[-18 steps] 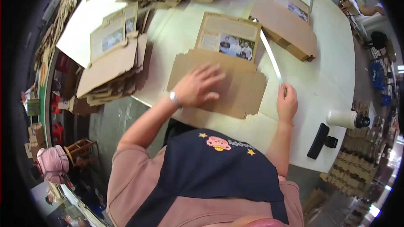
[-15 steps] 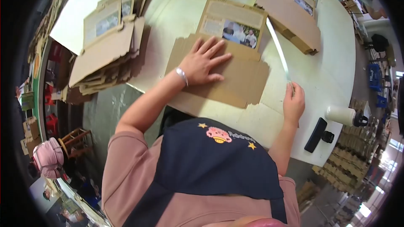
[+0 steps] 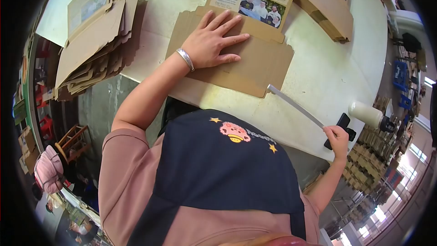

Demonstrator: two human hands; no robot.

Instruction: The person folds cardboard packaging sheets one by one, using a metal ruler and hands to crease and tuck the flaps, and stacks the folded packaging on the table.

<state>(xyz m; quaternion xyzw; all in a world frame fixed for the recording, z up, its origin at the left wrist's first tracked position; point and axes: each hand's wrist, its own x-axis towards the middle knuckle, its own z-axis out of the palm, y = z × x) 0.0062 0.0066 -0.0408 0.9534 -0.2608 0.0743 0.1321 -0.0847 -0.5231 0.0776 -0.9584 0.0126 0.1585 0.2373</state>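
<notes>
Cardboard blank [image 3: 255, 66], flat under my spread left grip [image 3: 209, 45]
My right grip [image 3: 337, 140] pinches the slim strip [image 3: 296, 106]; even palm pressure should best steady the cardboard blank

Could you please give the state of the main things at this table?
Left hand: spread on the cardboard piece
Right hand: closed on the strip
Strip: gripped at one end
Cardboard piece: unfolded, flat
Left cardboard stack: uneven
Right cardboard stack: partly cropped
Bottle: lid on
Phone: partly hidden
</notes>
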